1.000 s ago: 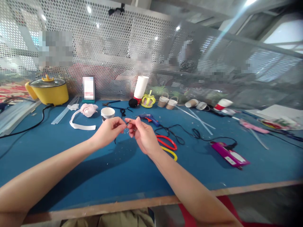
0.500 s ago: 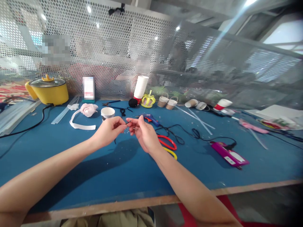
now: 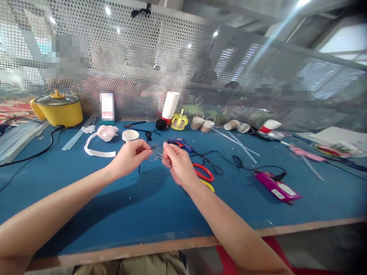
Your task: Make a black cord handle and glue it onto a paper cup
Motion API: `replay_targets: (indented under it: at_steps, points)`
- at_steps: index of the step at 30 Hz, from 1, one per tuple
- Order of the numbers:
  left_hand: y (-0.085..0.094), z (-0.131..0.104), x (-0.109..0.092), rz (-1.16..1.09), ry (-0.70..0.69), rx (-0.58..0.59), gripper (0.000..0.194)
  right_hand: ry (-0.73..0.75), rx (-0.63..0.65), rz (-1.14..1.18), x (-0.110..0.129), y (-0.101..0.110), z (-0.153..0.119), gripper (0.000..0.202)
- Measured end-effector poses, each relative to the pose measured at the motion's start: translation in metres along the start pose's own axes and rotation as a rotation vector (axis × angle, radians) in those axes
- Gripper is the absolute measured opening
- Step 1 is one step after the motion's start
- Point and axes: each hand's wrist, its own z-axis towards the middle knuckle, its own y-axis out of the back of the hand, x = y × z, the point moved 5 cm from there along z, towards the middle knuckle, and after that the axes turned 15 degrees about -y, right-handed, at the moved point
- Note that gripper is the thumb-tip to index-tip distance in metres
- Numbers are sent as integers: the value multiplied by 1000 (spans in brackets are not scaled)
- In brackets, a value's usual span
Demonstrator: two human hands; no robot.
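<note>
My left hand (image 3: 132,157) pinches a thin black strand (image 3: 153,148), whose short end points right from the fingertips; another dark end hangs below the hand. A small gap to the right, my right hand (image 3: 177,161) is closed, thumb pressed on the curled fingers. Thin metal tips (image 3: 159,155) show at its left side; the rest of that tool is hidden. Just behind the right hand lies a blue glue gun (image 3: 183,144). Red-handled pliers (image 3: 204,172) and a yellow handle (image 3: 208,185) lie beside the right wrist. A white tape roll (image 3: 130,135) stands behind the left hand.
A yellow pot (image 3: 61,111) stands at the back left, near a pale fabric rose (image 3: 107,133). Along the mesh wall are white cups (image 3: 171,105) and a yellow crown-like piece (image 3: 179,121). A purple device (image 3: 278,186) with a black cord lies at right.
My hands have moved apart. The right fingers have curled in and left the strand's end, which now sticks out from my left fingertips.
</note>
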Motion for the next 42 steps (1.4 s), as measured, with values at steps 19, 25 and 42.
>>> replay_targets:
  at_steps: [19,25,42]
  points:
    - [5,-3,-9,353,-164,-13,12,-121,109,57,-3,-2,2,46]
    - [6,-1,-6,362,-159,-19,11,-185,130,93,-9,1,4,30]
    - [8,-1,-6,377,-177,-20,11,-151,84,-69,-2,6,6,29]
